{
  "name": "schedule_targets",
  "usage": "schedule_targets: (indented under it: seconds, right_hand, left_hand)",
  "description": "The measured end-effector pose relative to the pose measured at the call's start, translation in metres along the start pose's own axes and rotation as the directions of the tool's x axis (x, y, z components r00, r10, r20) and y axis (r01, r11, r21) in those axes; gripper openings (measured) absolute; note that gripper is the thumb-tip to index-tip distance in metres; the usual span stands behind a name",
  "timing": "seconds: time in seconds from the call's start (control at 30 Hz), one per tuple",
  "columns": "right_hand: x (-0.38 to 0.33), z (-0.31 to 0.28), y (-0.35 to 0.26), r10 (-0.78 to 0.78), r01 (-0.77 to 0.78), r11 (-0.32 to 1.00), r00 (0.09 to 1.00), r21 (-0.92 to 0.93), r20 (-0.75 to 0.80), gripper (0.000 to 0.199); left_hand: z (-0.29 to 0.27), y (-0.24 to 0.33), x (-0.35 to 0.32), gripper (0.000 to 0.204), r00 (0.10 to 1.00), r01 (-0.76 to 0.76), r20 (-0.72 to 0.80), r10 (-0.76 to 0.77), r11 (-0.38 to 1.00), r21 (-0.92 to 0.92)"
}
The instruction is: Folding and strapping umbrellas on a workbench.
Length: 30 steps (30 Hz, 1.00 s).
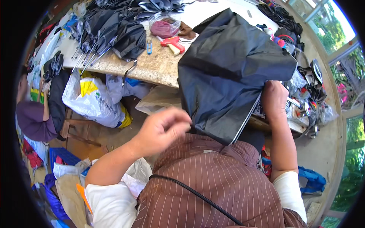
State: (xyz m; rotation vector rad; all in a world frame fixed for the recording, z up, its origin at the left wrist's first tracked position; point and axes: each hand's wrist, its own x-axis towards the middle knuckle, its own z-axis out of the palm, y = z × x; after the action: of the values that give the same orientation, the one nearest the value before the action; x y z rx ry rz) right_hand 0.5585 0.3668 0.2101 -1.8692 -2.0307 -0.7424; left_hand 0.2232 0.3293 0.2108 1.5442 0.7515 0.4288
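A large sheet of black umbrella cloth (232, 64) spreads in front of me, over the table edge and down to my lap. A thin pale line runs along its lower right edge. My right hand (274, 97) is closed in a fist on that edge. Left of the cloth, my left hand (165, 127) is raised with its fingers curled and thumb and forefinger drawn together. It is slightly blurred, and anything between those fingertips is too small to make out. The fingertips are close to the cloth's lower left side.
On the worktable (163, 72) lie a red and cream glue gun (173, 45), a blue tool (149, 46), a bag of maroon material (165, 27) and several black umbrellas (114, 34). White sacks (93, 100) stand underneath. Another person (36, 117) works at far left. Clutter (310, 98) fills the right side.
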Motion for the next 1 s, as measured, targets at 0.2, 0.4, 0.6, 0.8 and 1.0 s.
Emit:
schedule_targets:
  seconds: [0.2,0.4,0.6,0.8,1.0]
  right_hand:
    - [0.003,0.008,-0.010,0.125,-0.145,0.984,0.974,0.100,0.188,0.007]
    - [-0.011,0.020,-0.009,0.117,-0.213,0.937,0.938,0.277,0.327,0.015]
    - [-0.009,0.024,-0.007,0.108,-0.267,0.897,0.905,0.351,0.412,0.022]
    - [-0.009,0.022,-0.013,0.169,-0.309,0.910,0.884,0.275,0.435,0.025]
    - [-0.005,0.020,-0.013,0.134,-0.266,0.877,0.935,0.400,0.328,0.022]
  left_hand:
    - [0.017,-0.031,0.016,0.020,0.812,-0.362,-0.528,0.250,0.924,-0.119]
    - [0.009,-0.049,0.015,0.010,0.817,-0.414,-0.355,0.455,0.891,0.188]
    - [-0.001,-0.019,0.000,0.006,0.800,-0.437,-0.330,0.501,0.863,0.252]
    - [0.000,-0.015,-0.003,0.008,0.773,-0.490,-0.480,0.414,0.871,-0.038]
    - [0.011,-0.028,0.001,0.011,0.826,-0.391,-0.456,0.331,0.920,-0.040]
